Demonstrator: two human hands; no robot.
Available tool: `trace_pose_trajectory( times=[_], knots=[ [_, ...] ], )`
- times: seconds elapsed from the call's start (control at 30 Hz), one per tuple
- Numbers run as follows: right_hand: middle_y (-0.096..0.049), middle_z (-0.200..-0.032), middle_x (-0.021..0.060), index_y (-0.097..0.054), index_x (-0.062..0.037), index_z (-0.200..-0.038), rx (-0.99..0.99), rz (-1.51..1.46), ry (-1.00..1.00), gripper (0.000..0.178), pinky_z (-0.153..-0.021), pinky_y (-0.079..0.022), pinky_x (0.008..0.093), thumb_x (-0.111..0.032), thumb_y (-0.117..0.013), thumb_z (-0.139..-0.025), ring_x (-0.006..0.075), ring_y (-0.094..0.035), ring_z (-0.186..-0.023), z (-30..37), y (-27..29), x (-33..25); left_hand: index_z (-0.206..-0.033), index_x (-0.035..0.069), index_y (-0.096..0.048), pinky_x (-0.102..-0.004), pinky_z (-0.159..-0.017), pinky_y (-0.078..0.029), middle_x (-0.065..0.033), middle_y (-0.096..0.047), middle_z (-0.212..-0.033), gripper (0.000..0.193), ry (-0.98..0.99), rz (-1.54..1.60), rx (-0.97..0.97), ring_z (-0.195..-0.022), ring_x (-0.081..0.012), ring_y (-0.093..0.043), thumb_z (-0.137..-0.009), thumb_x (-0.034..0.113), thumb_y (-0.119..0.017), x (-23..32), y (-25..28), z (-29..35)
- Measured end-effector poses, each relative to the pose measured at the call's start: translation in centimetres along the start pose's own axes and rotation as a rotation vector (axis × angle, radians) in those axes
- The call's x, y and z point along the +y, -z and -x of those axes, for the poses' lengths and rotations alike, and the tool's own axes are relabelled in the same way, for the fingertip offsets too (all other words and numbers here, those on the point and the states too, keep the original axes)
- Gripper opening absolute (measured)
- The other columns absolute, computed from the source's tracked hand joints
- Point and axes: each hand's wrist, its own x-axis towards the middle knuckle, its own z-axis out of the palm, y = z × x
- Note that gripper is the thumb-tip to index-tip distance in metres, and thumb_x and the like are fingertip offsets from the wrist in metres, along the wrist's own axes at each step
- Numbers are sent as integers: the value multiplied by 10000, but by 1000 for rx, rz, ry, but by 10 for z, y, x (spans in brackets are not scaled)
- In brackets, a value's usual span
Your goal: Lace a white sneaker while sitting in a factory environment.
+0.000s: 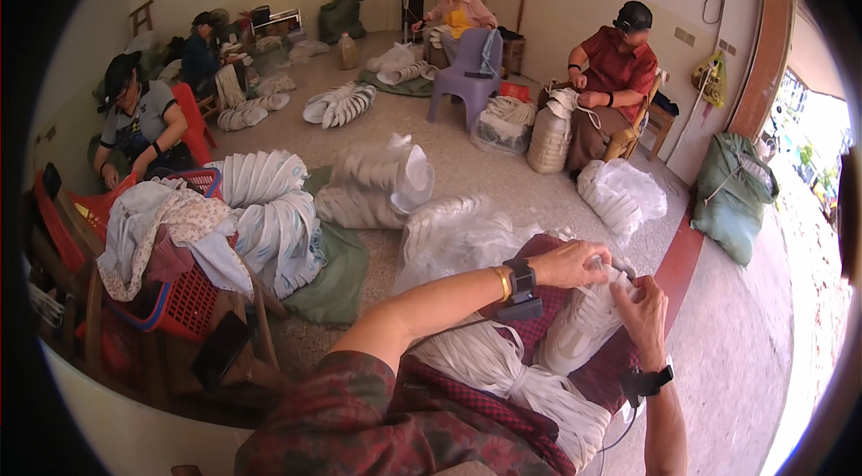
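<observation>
On my lap stands a stack of white shoe uppers [582,328], nested into one another. My left hand [575,264] reaches over its top end, thumb and fingers pinched together; what lies between the fingertips is too small to make out, perhaps a white lace. From the right, my right hand [645,307] grips the topmost upper with its fingers and thumb. Across my thighs lies a thick bundle of white shoelaces [521,377], tied in the middle, over dark red checked cloth [489,401]. Both wrists carry black straps with small devices.
Beside my lap, clear plastic [462,242] covers more uppers. Left are stacked white uppers [278,229] on green sacking [337,274] and a red basket [193,301] draped with cloth. Several co-workers sit around the room. A purple chair [464,72] and green sack [732,193] stand further off.
</observation>
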Motion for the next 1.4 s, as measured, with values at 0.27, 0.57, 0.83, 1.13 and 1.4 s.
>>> trace_pose_trajectory(
  times=[0.27,0.57,0.83,1.13,1.4],
  knots=[
    [-485,-556,-61,-617,-101,-890,-15,-1062,-435,390,-434,-375,203,-471,-565,-1002,48,-475,-468,-56,29,54,-934,0,-562,-424,-791,-486,-171,-547,-953,155,-286,-46,273,-889,-347,-587,-827,36,-668,87,-45,13],
    [-461,-588,-109,-609,-147,-977,-98,-1455,-420,240,-465,-472,181,-377,-559,-1024,13,-529,-532,-123,6,75,-1019,-137,-558,-441,-1007,-400,-244,-502,-1109,378,-463,-114,82,-1047,-368,-500,-804,121,-732,139,-131,6],
    [-509,-568,-22,-584,-121,-880,23,-1488,-604,280,-540,-498,293,-370,-574,-1007,125,-543,-554,-112,-5,87,-1208,-136,-390,-462,-1151,-232,-270,-251,-1383,578,-298,214,186,-1336,-438,-265,-766,23,-727,129,-153,14],
    [-647,-615,-52,-703,-138,-961,59,-1564,-494,239,-505,-551,220,-347,-594,-999,74,-633,-552,-114,18,146,-1083,-30,-487,-433,-987,-375,-197,-410,-1179,387,-97,383,-251,-1151,-351,-452,-759,-41,-701,163,-149,26],
    [-603,-625,-64,-708,-146,-980,116,-1504,-573,294,-524,-521,209,-410,-579,-994,66,-597,-571,-117,25,162,-1121,-8,-419,-475,-1046,-327,-188,-360,-1175,556,-326,288,77,-1140,-371,-411,-676,-18,-752,164,-161,13]
  ],
)
